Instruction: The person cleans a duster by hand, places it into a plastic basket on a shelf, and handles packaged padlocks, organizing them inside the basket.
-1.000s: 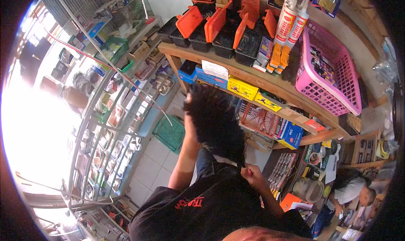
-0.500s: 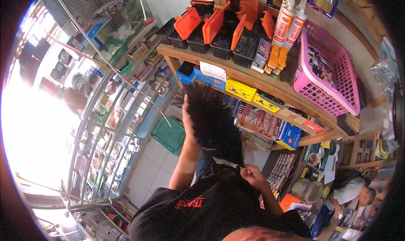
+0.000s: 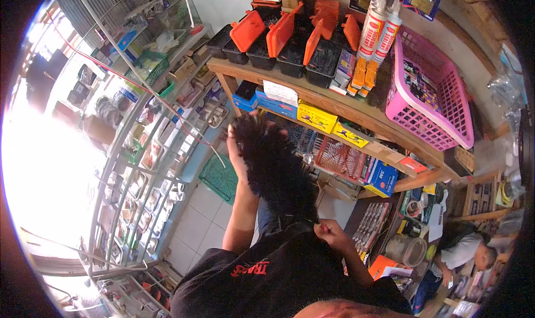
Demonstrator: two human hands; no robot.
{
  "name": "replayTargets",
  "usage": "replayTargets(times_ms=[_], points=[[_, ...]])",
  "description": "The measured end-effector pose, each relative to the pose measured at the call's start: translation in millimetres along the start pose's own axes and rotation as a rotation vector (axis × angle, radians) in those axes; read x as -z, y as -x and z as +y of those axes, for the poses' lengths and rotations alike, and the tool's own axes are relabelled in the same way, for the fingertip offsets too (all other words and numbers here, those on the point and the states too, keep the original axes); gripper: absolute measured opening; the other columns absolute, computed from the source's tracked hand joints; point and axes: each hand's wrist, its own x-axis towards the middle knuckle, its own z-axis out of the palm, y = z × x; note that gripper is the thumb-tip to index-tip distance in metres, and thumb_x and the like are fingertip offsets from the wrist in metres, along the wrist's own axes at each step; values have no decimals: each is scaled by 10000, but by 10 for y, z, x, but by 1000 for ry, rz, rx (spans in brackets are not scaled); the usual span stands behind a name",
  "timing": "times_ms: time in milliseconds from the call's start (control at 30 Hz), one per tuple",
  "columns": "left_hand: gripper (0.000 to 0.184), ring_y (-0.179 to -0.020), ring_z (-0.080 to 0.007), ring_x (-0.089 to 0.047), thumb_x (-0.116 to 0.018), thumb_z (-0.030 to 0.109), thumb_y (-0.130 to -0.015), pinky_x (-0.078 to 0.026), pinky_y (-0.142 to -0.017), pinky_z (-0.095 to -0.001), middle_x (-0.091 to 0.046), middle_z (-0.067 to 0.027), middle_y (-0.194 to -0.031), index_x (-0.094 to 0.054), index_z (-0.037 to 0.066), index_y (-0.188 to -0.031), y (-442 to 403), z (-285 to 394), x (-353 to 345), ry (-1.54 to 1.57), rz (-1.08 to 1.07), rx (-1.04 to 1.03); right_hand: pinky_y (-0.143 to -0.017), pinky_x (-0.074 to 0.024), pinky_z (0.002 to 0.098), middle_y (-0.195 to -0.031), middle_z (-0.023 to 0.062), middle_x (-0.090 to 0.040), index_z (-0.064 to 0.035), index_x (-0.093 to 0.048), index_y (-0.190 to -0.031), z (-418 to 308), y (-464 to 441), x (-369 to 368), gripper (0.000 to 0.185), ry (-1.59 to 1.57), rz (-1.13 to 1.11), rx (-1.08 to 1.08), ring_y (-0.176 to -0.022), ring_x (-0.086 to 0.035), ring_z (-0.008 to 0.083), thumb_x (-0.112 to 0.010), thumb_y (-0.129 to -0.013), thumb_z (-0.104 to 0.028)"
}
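Note:
A bushy black feather duster point(image 3: 276, 165) slants across the middle, its thick end up near the shelf and its narrow end at lower right. My right hand point(image 3: 330, 233) is closed around the duster's handle end. My left hand point(image 3: 237, 151) lies along the duster's left side, near its top, with the black bristles against the palm. Fingertips show at the top edge of the bristles, while the rest of those fingers is hidden behind them.
A wooden shelf point(image 3: 345, 107) holds black bins point(image 3: 320, 67) with orange lids, sealant tubes point(image 3: 372, 34) and a pink basket point(image 3: 429, 95). A green basket point(image 3: 219, 177) is on the tiled floor. Glass display shelves stand left. Another person point(image 3: 462, 254) bends at lower right.
The duster's upper part has shifted slightly left, and its bristles have changed shape. My left hand has moved a little left and its fingertips now show over the top. My right hand keeps its grip.

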Motion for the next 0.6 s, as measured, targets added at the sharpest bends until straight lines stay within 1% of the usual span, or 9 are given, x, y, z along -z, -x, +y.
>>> replayTargets(times_ms=[67, 167, 200, 267, 367, 400, 500, 533, 600], points=[[584, -896, -331, -606, -355, 546, -919, -504, -813, -510, -605, -147, -1032, -501, 64, -1215, 93, -115, -194, -156, 138, -22, -552, -266, 263, -644, -55, -315, -78, -402, -666, -179, -44, -43, 348, -86, 16, 28, -619, -296, 72, -553, -923, -258], [557, -919, -336, -616, -352, 519, -931, -510, -808, -509, -605, -147, -1064, -495, 76, -1238, 143, -130, -165, 38, 59, 169, -547, -264, 270, -638, -51, -323, -76, -399, -666, -81, -93, -69, 379, -187, -44, 42, -613, -304, 74, -557, -931, -297], [565, -905, -338, -619, -352, 526, -929, -512, -801, -509, -607, -148, -1060, -491, 81, -1250, 144, -95, -193, 43, 58, 115, -545, -264, 272, -634, -49, -326, -76, -399, -667, -30, -79, -73, 388, -219, -73, 37, -611, -307, 74, -559, -933, -308], [583, -876, -343, -626, -351, 539, -925, -517, -786, -507, -613, -151, -1053, -481, 92, -1275, 117, 49, -261, 53, 52, 9, -539, -264, 271, -626, -42, -338, -77, -388, -659, -14, -24, -57, 388, -96, -65, 9, -602, -315, 75, -558, -933, -292], [640, -933, -356, -607, -351, 574, -907, -497, -834, -512, -598, -168, -1038, -428, 71, -1294, 44, 184, -27, -16, -9, -37, -532, -263, 269, -616, -34, -355, -83, -378, -647, 134, 13, -40, 393, -27, -59, 56, -592, -326, 77, -557, -934, -283], [664, -897, -361, -618, -363, 598, -891, -502, -811, -511, -602, -173, -1021, -430, 72, -1291, 53, 150, -40, -44, 12, -36, -529, -263, 268, -613, -31, -360, -86, -376, -643, 181, 3, -35, 395, -23, -59, 87, -589, -330, 77, -556, -934, -282], [709, -894, -368, -623, -343, 631, -876, -507, -793, -505, -601, -180, -1022, -423, 70, -1302, 192, -108, -69, 33, 96, 74, -531, -260, 266, -609, -30, -352, -93, -371, -635, 113, -65, -27, 427, -116, -80, 125, -584, -325, 79, -546, -941, -334], [743, -922, -370, -621, -332, 654, -866, -510, -788, -492, -600, -183, -1034, -412, 73, -1322, 202, -132, -95, -27, -28, 169, -529, -257, 265, -608, -32, -351, -94, -374, -634, 57, -87, -19, 415, -136, -79, 125, -582, -321, 76, -546, -939, -316], [705, -912, -346, -610, -347, 627, -873, -504, -798, -487, -608, -169, -1020, -459, 64, -1282, 229, -113, -290, -191, 47, 81, -523, -251, 262, -607, -37, -348, -94, -380, -632, -81, -107, -14, 393, -169, -81, 126, -577, -315, 71, -547, -936, -280]])
